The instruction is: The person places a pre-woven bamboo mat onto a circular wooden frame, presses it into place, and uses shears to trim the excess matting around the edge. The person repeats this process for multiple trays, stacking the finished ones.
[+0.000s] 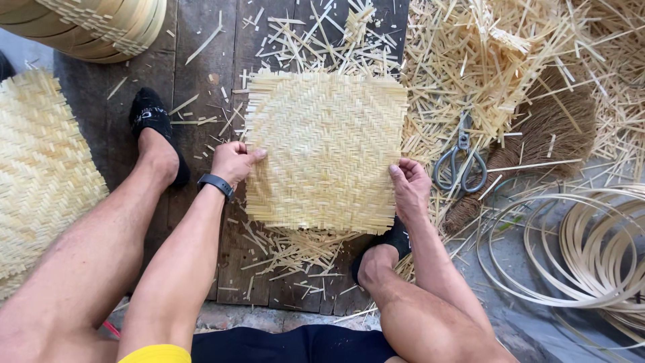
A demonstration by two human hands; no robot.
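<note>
A square woven bamboo mat point(327, 151) lies flat on dark wooden boards point(201, 74) in front of me. My left hand point(234, 161), with a black wristband, grips the mat's left edge, thumb on top. My right hand point(409, 186) holds the mat's right edge near its lower corner, fingers curled onto it. My bare legs frame the mat, with a black-socked foot on each side.
Metal scissors point(461, 161) lie right of the mat beside a brown fibre broom point(537, 141). Loose bamboo strips point(484, 60) litter the upper right. Coiled bamboo hoops point(591, 249) sit at right. Another woven mat point(40, 175) lies at left, stacked baskets point(101, 27) at top left.
</note>
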